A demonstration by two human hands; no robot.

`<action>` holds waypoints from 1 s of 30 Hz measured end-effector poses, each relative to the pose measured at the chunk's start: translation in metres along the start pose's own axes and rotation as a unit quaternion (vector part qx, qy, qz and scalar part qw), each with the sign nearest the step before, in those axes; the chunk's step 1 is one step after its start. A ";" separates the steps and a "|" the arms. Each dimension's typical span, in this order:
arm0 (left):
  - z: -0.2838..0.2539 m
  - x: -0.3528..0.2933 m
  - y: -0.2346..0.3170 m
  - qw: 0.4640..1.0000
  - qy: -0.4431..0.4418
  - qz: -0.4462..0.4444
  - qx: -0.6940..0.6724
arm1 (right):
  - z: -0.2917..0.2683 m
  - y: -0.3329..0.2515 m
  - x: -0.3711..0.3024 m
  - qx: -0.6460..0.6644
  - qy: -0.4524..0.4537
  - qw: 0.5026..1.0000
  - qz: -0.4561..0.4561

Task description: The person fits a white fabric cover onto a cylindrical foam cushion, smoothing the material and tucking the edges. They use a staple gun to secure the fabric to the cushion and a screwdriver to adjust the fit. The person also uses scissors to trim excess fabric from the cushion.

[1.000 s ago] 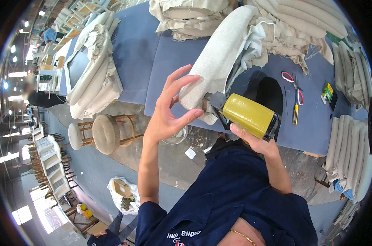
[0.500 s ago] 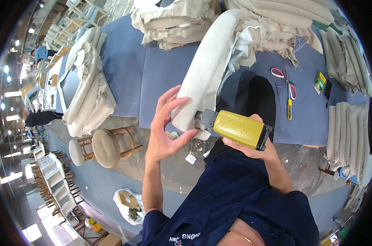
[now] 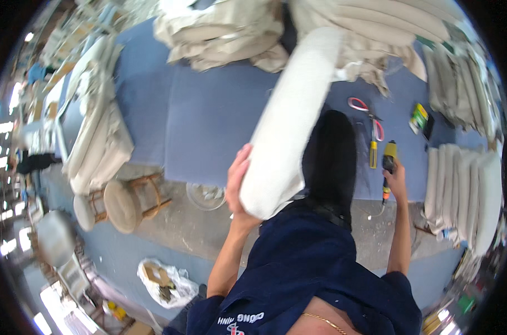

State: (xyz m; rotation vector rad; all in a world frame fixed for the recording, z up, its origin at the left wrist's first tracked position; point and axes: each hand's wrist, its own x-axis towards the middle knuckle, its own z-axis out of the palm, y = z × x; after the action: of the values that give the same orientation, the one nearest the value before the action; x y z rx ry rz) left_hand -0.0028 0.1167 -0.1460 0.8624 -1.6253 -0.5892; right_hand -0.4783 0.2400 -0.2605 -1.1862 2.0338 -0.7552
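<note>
My left hand (image 3: 239, 181) grips the near end of a long cream upholstered chair panel (image 3: 292, 123), fingers round its left side. The panel slants away to the right over my dark trouser leg, its smooth fabric face up. Off to the right, my right hand (image 3: 396, 181) is closed round a yellow and black pneumatic staple gun (image 3: 390, 152), held at the table's right part with an orange hose fitting below it. Just beyond the gun lie a yellow-handled screwdriver (image 3: 373, 156) and red-handled scissors (image 3: 358, 104).
Stacks of fabric-covered panels (image 3: 225, 33) fill the far side of the blue table (image 3: 220, 117). More padded panels (image 3: 460, 190) stand at the right. A small green and yellow box (image 3: 418, 118) lies there. Round stools (image 3: 122, 206) and a plastic bag (image 3: 167, 285) are at the left.
My right hand has carried the staple gun away from the panel to the right side of the table. The panel has turned its smooth face up, with my left hand now lower on it.
</note>
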 end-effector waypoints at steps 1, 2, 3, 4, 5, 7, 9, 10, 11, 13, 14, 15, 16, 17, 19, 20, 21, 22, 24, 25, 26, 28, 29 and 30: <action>0.005 0.001 0.007 1.000 0.005 -0.020 -0.009 | 0.000 0.018 0.004 -0.017 0.040 0.999 0.002; 0.006 0.006 0.019 0.998 -0.006 -0.051 0.024 | -0.001 0.037 0.008 -0.039 0.084 0.996 0.004; 0.008 0.006 0.018 0.998 -0.006 -0.060 0.000 | -0.005 0.066 0.016 -0.127 0.102 0.986 0.041; 0.013 0.012 0.023 0.996 0.002 -0.090 0.015 | -0.010 0.095 0.023 -0.211 0.115 0.968 0.077; 0.016 0.020 0.028 0.992 0.006 -0.120 0.032 | -0.008 0.110 0.026 -0.201 0.122 0.967 0.101; 0.014 0.033 0.030 0.983 0.020 -0.153 0.103 | -0.010 0.118 0.038 -0.226 0.110 0.955 0.157; -0.014 0.031 -0.003 0.985 -0.005 -0.086 0.151 | -0.002 0.100 0.040 -0.292 0.062 0.926 0.231; -0.023 0.036 -0.003 0.984 0.010 -0.128 0.126 | 0.004 0.094 0.046 -0.316 0.114 0.930 0.147; -0.031 0.035 -0.004 0.984 0.034 -0.143 0.103 | 0.013 0.090 0.049 -0.336 0.165 0.925 0.058; -0.042 0.049 0.006 0.983 0.051 -0.155 0.088 | 0.035 0.071 0.068 -0.313 0.182 0.932 0.009; -0.044 0.063 0.028 0.981 0.047 -0.151 0.109 | 0.046 0.051 0.076 -0.270 0.134 0.953 0.040; -0.041 0.073 0.046 0.972 0.077 -0.159 0.155 | 0.051 0.020 0.090 -0.239 0.053 0.966 0.088; -0.042 0.086 0.061 0.969 0.071 -0.174 0.159 | 0.060 0.009 0.086 -0.264 0.038 0.960 0.079; -0.039 0.097 0.059 0.985 0.035 -0.130 0.109 | 0.063 0.043 0.085 -0.320 0.058 0.944 0.056; -0.028 0.121 0.073 0.988 0.027 -0.138 0.063 | 0.081 0.108 0.093 -0.412 0.102 0.905 -0.036; -0.028 0.108 0.069 0.988 0.047 -0.135 0.057 | 0.089 0.102 0.094 -0.455 0.041 0.889 0.026; -0.026 0.101 0.069 0.989 0.061 -0.113 0.069 | 0.090 0.093 0.092 -0.536 0.028 0.844 0.007; -0.019 0.091 0.069 0.993 0.058 -0.088 0.060 | 0.082 0.123 0.090 -0.555 0.017 0.831 -0.024; -0.012 0.071 0.067 0.993 0.059 -0.080 0.060 | 0.081 0.150 0.090 -0.526 0.009 0.848 0.060; -0.012 0.072 0.061 0.995 0.056 -0.073 0.032 | 0.076 0.147 0.089 -0.512 0.031 0.856 0.057; -0.004 0.092 0.056 0.996 0.063 -0.059 0.035 | 0.073 0.138 0.117 -0.496 0.050 0.866 0.032; -0.002 0.083 0.051 0.996 0.052 -0.052 0.051 | 0.075 0.111 0.114 -0.475 0.056 0.878 0.000; -0.004 0.074 0.054 0.995 0.055 -0.064 0.058 | 0.073 0.055 0.086 -0.473 0.059 0.878 -0.026; -0.007 0.068 0.057 0.994 0.060 -0.068 0.057 | 0.067 -0.002 0.055 -0.473 0.069 0.877 -0.047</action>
State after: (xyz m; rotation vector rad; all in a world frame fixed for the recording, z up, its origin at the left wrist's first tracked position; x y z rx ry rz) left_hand -0.0146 0.0972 -0.0599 1.0787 -1.5107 -0.5327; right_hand -0.4462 0.1800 -0.3142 -1.7824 2.5623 0.2135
